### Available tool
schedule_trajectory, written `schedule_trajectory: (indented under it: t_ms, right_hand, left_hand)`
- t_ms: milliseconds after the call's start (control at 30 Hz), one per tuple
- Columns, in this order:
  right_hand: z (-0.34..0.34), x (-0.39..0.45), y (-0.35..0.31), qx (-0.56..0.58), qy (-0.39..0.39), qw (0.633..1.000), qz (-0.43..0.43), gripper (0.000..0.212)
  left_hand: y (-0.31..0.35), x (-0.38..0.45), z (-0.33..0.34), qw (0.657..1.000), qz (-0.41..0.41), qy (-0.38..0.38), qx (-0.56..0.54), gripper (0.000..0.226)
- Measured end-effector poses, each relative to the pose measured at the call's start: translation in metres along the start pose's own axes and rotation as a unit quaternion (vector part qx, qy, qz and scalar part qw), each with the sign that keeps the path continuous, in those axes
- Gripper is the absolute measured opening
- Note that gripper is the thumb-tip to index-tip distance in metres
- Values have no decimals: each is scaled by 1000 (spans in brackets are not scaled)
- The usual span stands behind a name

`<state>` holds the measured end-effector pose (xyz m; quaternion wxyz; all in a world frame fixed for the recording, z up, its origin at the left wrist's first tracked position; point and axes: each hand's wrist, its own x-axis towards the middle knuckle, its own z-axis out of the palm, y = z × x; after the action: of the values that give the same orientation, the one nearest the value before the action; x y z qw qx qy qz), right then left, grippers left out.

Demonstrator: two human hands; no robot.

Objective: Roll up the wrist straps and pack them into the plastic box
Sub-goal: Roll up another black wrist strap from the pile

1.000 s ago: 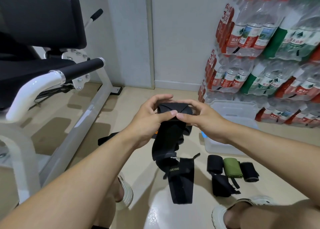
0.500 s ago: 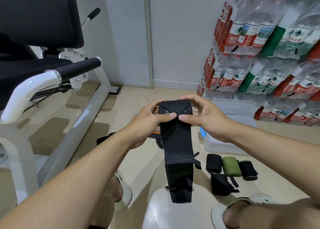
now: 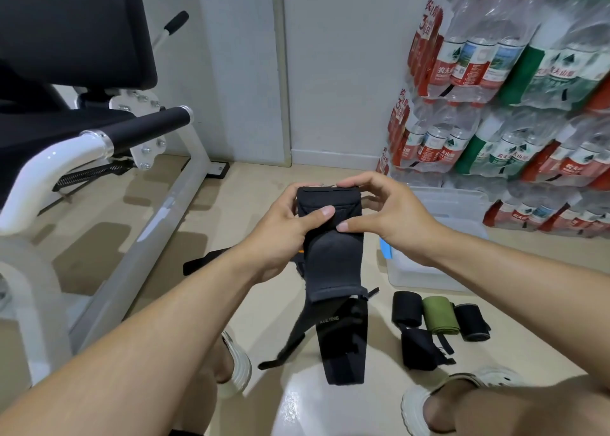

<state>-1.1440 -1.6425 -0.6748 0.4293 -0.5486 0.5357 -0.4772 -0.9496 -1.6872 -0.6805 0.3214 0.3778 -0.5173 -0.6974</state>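
A long black wrist strap [image 3: 333,264] hangs in front of me, its lower end with a thin loop dangling near the floor. My left hand [image 3: 290,224] grips its top left side, thumb pressed on the front. My right hand [image 3: 386,211] pinches the top right corner. The top end is folded over between my fingers. On the floor to the right lie a black rolled strap [image 3: 406,308], a green one [image 3: 439,313], another black one [image 3: 470,321] and a loosely wound black strap [image 3: 421,348]. The clear plastic box [image 3: 425,275] stands behind them, open.
A white-framed exercise machine [image 3: 99,145] with black pads fills the left. Stacked packs of bottled water [image 3: 511,89] line the right wall. Another dark strap [image 3: 204,262] lies on the floor behind my left arm. My feet in pale sandals [image 3: 462,399] are below.
Both hands have kept hold of the strap's top end and folded it further over. The hanging strap has straightened and its lower tail swung out, showing the printed side.
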Motion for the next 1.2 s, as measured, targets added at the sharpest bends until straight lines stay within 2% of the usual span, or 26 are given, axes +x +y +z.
schedule_trajectory:
  t_ms: [167, 300, 433, 567, 633, 833, 1033, 1200]
  right_hand:
    - [-2, 2, -2, 118, -32, 990, 64, 51]
    - [1, 1, -2, 134, -57, 984, 102, 40]
    - [1, 0, 3, 126, -30, 988, 80, 36]
    - [2, 0, 8, 94, -8, 995, 42, 33]
    - [1, -1, 9, 68, 0, 997, 25, 31]
    - [1, -1, 9, 41, 0, 999, 22, 35]
    - [-3, 1, 5, 104, -38, 992, 58, 57]
    - [-1, 1, 3, 149, -48, 984, 90, 61]
  left_hand:
    - [4, 0, -3, 1000, 23, -5, 13, 38]
    - [3, -1, -3, 999, 32, -12, 25, 39]
    - [1, -1, -1, 999, 40, -15, 25, 39]
    - [7, -1, 1, 1000, -13, -11, 4, 18]
    - [9, -1, 1, 999, -34, -5, -4, 20]
    - [10, -3, 2, 998, -48, 23, -26, 26]
    - [13, -1, -2, 999, -18, 31, -29, 26]
    - [12, -3, -5, 1000, 15, 23, -3, 31]
